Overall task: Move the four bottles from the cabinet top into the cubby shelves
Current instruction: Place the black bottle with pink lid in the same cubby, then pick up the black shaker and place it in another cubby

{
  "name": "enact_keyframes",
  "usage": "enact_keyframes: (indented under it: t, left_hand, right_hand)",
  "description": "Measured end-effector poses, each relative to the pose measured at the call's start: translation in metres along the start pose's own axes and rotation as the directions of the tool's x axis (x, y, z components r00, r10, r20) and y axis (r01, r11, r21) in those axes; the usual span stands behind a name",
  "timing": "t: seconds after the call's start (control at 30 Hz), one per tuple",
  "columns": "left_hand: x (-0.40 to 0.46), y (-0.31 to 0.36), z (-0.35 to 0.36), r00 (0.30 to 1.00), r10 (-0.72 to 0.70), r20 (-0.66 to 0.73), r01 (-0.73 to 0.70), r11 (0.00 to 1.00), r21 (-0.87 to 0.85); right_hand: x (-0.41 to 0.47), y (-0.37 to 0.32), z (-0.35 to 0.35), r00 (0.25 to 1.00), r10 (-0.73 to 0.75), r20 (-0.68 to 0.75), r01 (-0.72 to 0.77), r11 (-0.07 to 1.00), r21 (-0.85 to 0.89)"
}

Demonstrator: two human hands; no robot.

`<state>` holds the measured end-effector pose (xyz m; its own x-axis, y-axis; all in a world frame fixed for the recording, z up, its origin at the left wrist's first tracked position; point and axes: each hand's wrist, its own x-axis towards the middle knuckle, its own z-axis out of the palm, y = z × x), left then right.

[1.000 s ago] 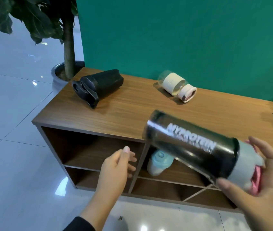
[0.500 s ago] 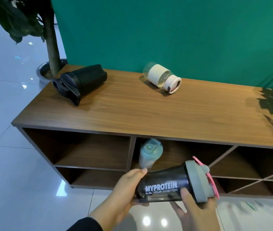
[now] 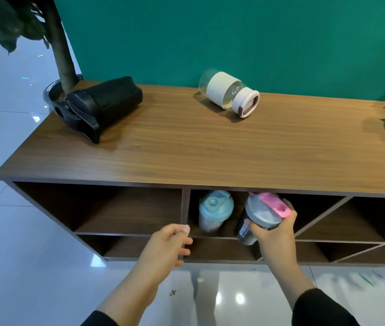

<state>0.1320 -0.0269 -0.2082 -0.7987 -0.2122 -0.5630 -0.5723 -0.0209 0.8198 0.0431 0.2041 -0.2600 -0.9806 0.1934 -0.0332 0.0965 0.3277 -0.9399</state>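
Observation:
My right hand (image 3: pixel 272 234) grips a black shaker bottle (image 3: pixel 258 216) with a grey lid and pink flap, holding it upright at the mouth of the middle upper cubby (image 3: pixel 238 231). A teal-lidded bottle (image 3: pixel 214 209) stands in that same cubby, just left of it. My left hand (image 3: pixel 166 244) hovers in front of the cubby divider, fingers loosely curled, holding nothing. On the wooden cabinet top (image 3: pixel 210 147) a black bottle (image 3: pixel 101 105) lies on its side at the far left, and a clear bottle with a cream sleeve (image 3: pixel 228 92) lies at the back middle.
A potted tree (image 3: pixel 61 50) stands behind the cabinet's left end. A green wall (image 3: pixel 234 36) runs along the back. The left upper cubby (image 3: pixel 106 208) holds nothing. Diagonal dividers (image 3: pixel 321 217) cross the right-hand cubbies. Glossy white floor tiles (image 3: pixel 10 243) lie in front.
The black shaker went from lying across both hands to upright in my right hand at the cubby mouth. My left hand has let go of it and drawn back left.

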Motion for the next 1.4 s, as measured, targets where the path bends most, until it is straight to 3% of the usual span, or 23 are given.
enact_keyframes:
  t: [0.3,0.5,0.63,0.73,0.83,0.93,1.0,1.03,1.07,1.13,1.27,1.33,1.4]
  left_hand:
    - [0.006,0.004,-0.011,0.999,0.04,-0.037,-0.039,0.999,0.027]
    - [0.0,0.008,-0.008,0.987,0.141,-0.08,-0.132,0.985,0.112]
    - [-0.009,0.01,-0.008,0.969,0.236,-0.068,-0.218,0.954,0.207]
    - [-0.025,0.018,-0.015,0.932,0.357,-0.07,-0.318,0.893,0.32]
    - [-0.04,0.029,-0.025,0.811,0.573,-0.118,-0.506,0.788,0.35]
    - [-0.048,0.055,-0.054,0.545,0.789,-0.283,-0.666,0.613,0.425]
    - [-0.042,0.085,-0.086,0.396,0.827,-0.4,-0.613,0.562,0.555]
    - [-0.034,0.103,-0.105,0.359,0.813,-0.46,-0.539,0.582,0.608]
    - [-0.023,0.122,-0.123,0.355,0.782,-0.513,-0.451,0.624,0.638]
    - [-0.001,0.153,-0.155,0.423,0.72,-0.549,-0.285,0.681,0.674]
    - [0.038,0.177,-0.184,0.6,0.659,-0.453,-0.032,0.586,0.81]
    - [0.057,0.18,-0.189,0.679,0.593,-0.434,0.011,0.582,0.813]
    - [0.07,0.187,-0.193,0.742,0.504,-0.443,-0.01,0.668,0.744]
  right_hand:
    - [0.024,0.019,0.012,0.999,0.003,-0.034,-0.004,1.0,-0.031]
    - [0.022,0.026,0.011,0.998,0.064,-0.018,-0.064,0.996,-0.055]
    - [0.015,0.03,0.011,0.962,0.271,-0.013,-0.271,0.961,-0.059]
    - [0.002,0.027,0.013,0.867,0.492,0.078,-0.477,0.865,-0.156]
    - [-0.016,0.012,0.017,0.748,0.576,0.33,-0.523,0.818,-0.241]
    - [-0.032,-0.003,0.028,0.705,0.494,0.509,-0.366,0.868,-0.335]
    - [-0.04,-0.011,0.04,0.711,0.393,0.583,-0.281,0.919,-0.276]
    - [-0.045,-0.016,0.046,0.71,0.365,0.603,-0.269,0.931,-0.247]
    - [-0.048,-0.019,0.052,0.703,0.344,0.622,-0.249,0.939,-0.238]
    - [-0.054,-0.026,0.062,0.676,0.315,0.666,-0.215,0.949,-0.231]
    - [-0.061,-0.038,0.076,0.638,0.285,0.715,-0.13,0.956,-0.264]
    - [-0.062,-0.044,0.078,0.614,0.278,0.739,-0.089,0.954,-0.285]
    - [-0.062,-0.047,0.078,0.596,0.275,0.755,-0.064,0.953,-0.297]
